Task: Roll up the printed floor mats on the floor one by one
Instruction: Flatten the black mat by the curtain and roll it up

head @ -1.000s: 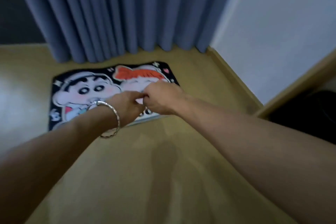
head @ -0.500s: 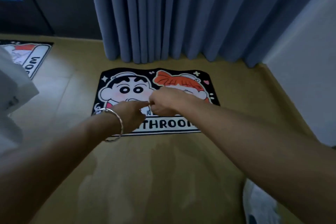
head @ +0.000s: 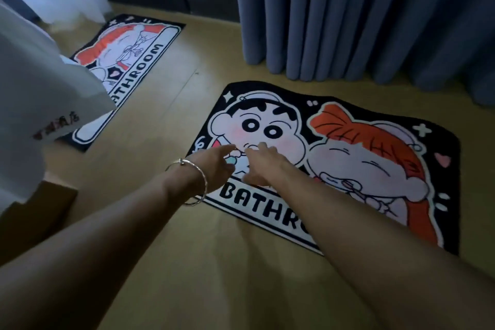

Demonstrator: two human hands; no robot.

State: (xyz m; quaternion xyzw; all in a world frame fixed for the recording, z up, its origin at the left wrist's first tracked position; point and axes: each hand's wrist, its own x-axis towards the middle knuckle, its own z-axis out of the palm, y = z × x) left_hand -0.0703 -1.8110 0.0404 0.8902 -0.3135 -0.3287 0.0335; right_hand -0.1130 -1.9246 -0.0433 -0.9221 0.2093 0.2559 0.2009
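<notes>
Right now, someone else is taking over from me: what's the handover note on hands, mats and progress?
Left hand: open, holding nothing, reaching over the near mat.
Right hand: open, empty, close beside it over the same mat.
The near mat lies flat in front of the blue curtain. The second mat lies flat further left, partly hidden by a white sleeve.
Done: nothing rolled yet.
Left: roll both mats, one at a time.

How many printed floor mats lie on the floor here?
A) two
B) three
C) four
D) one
A: the near mat lies flat before the blue curtain, and a second mat lies farther left, partly hidden by white cloth.
</notes>
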